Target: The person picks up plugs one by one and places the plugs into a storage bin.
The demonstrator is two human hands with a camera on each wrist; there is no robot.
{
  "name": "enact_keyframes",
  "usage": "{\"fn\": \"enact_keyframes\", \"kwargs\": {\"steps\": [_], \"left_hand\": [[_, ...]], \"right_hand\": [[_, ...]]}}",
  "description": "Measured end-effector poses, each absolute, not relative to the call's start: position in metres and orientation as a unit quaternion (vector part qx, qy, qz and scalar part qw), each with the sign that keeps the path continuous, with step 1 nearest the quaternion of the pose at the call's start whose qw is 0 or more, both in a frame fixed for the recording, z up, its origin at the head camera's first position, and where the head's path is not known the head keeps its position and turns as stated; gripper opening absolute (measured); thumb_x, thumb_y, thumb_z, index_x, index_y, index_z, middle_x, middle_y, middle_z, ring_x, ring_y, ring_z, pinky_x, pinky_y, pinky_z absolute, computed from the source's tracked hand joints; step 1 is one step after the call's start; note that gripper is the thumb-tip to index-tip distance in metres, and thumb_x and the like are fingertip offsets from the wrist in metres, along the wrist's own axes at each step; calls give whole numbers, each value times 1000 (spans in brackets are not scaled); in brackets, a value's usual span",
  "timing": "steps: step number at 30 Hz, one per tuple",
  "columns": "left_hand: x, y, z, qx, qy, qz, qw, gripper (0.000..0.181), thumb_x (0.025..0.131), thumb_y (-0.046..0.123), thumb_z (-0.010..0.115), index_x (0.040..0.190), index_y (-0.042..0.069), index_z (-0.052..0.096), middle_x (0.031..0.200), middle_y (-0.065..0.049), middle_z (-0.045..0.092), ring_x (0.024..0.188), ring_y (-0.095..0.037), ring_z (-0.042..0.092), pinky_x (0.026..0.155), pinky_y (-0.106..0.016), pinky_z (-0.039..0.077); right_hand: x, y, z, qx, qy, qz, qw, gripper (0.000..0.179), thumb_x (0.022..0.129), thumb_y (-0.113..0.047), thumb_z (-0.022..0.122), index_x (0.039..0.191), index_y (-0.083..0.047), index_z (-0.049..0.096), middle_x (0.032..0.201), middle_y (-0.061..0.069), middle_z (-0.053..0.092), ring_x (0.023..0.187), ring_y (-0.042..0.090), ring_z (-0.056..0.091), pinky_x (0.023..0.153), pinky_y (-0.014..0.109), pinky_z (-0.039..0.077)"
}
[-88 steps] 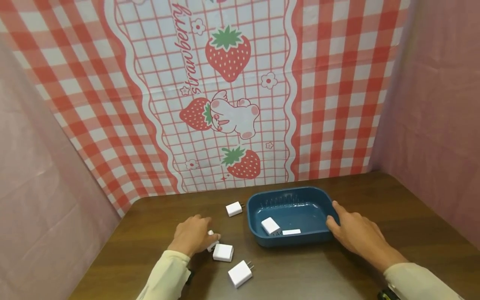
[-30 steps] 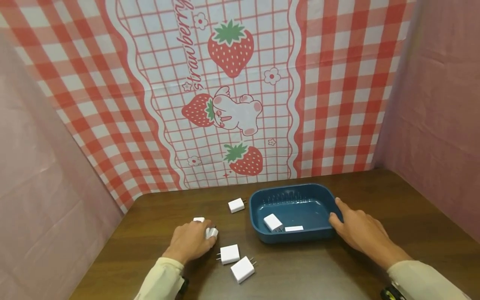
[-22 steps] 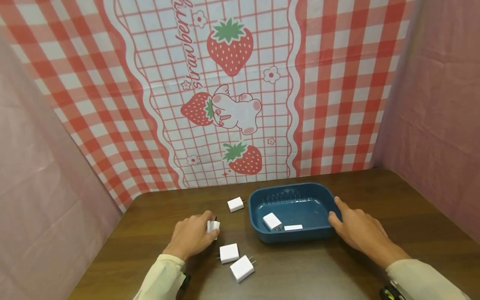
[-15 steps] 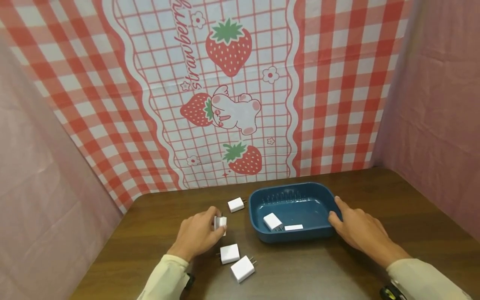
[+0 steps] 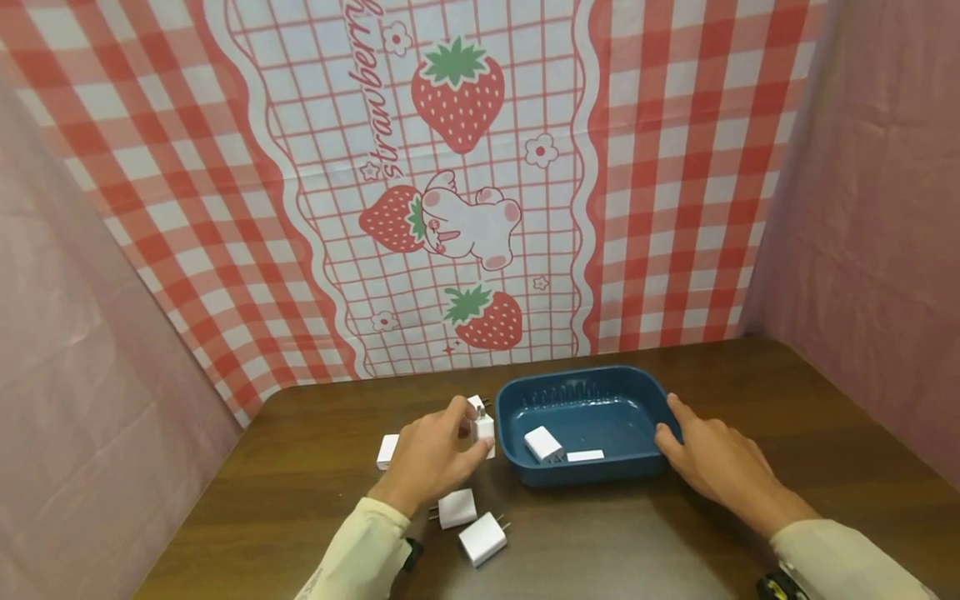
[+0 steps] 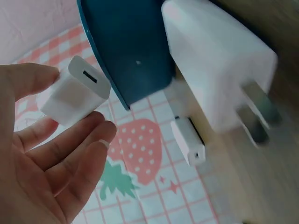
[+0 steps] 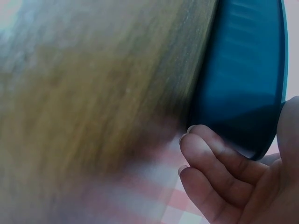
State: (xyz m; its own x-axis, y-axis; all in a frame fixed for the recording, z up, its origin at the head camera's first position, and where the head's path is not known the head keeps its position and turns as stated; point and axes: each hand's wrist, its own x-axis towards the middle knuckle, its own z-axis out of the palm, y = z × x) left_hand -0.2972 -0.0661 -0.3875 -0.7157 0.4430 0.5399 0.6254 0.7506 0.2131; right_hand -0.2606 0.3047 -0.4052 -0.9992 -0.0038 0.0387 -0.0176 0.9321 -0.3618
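My left hand (image 5: 429, 457) holds a white USB charger plug (image 5: 483, 427) above the table, just left of the blue plastic basin (image 5: 600, 476). In the left wrist view, thumb and fingers pinch this charger (image 6: 77, 95), its USB port facing the camera. Two white chargers lie inside the basin, one showing whole (image 5: 543, 443) and another mostly hidden behind the near wall. On the basin's right end, my right hand (image 5: 720, 467) grips the rim; the right wrist view shows its fingers (image 7: 215, 170) against the outer wall.
Loose chargers lie on the brown wooden table (image 5: 600, 550): one on the left (image 5: 387, 450), two in front (image 5: 456, 508), and one behind my left hand (image 5: 476, 402), partly covered. A checked strawberry cloth (image 5: 675, 208) hangs behind the table, with pink cloth at both sides.
My left hand has picked up a charger and carried it right, towards the basin. Another charger, earlier under that hand, now shows at left. The right hand keeps its place on the rim.
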Motion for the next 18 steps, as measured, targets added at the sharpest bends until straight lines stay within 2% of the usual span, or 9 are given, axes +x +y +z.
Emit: {"fn": "enact_keyframes", "kwargs": {"steps": [4, 11, 18], "left_hand": [[-298, -53, -384, -305, -900, -197, 241, 32, 85, 40, 75, 102, 18, 59, 81, 5, 70, 63, -6, 60, 55, -29, 47], [-303, -28, -379, -328, -889, -187, 259, 31, 87, 39, 73, 96, 16, 55, 69, 8, 61, 53, -4, 48, 48, -26, 39], [-307, -14, -384, -331, -897, -149, 253, 30, 87, 43, 72, 92, 20, 53, 63, 13, 54, 51, -2, 44, 46, -24, 36]], "right_hand": [[-261, 305, -405, 5, -983, 183, 16, 75, 102, -46, 44, 156, 1, 22, 64, 6, 46, 60, 22, 47, 55, 41, 38], [-261, 306, -404, 1, -982, 189, 11, 74, 102, -45, 43, 157, 1, 21, 64, 6, 44, 58, 22, 44, 54, 40, 37], [-261, 304, -404, 0, -983, 186, 11, 75, 102, -46, 44, 157, 0, 22, 64, 6, 48, 61, 23, 49, 57, 42, 40]]}}
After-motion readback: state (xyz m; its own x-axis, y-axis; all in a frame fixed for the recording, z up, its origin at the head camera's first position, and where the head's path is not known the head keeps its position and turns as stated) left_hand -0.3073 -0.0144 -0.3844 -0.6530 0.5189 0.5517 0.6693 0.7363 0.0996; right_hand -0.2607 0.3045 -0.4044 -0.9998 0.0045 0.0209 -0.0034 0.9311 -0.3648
